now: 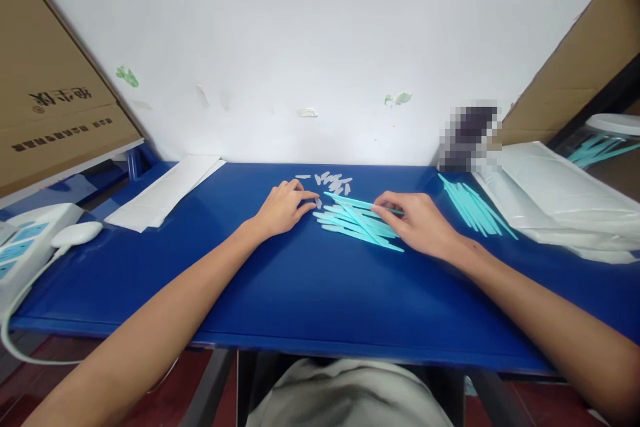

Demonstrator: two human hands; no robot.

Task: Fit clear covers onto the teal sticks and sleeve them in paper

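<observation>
My right hand pinches the near end of a thin turquoise tapered stick, whose pointed end reaches left. Beneath it lies a loose pile of similar turquoise sticks on the blue table. Left of the pile, my left hand has its thumb and forefinger closed about a small translucent whitish strip, close to the held stick's tip but apart from it. Several more small whitish pieces are scattered just beyond, towards the wall.
A second bunch of turquoise sticks lies to the right, beside white plastic packaging. A lidded clear jar holds more sticks. White paper sheets, a power strip and a white plug are at left. Cardboard flanks the table.
</observation>
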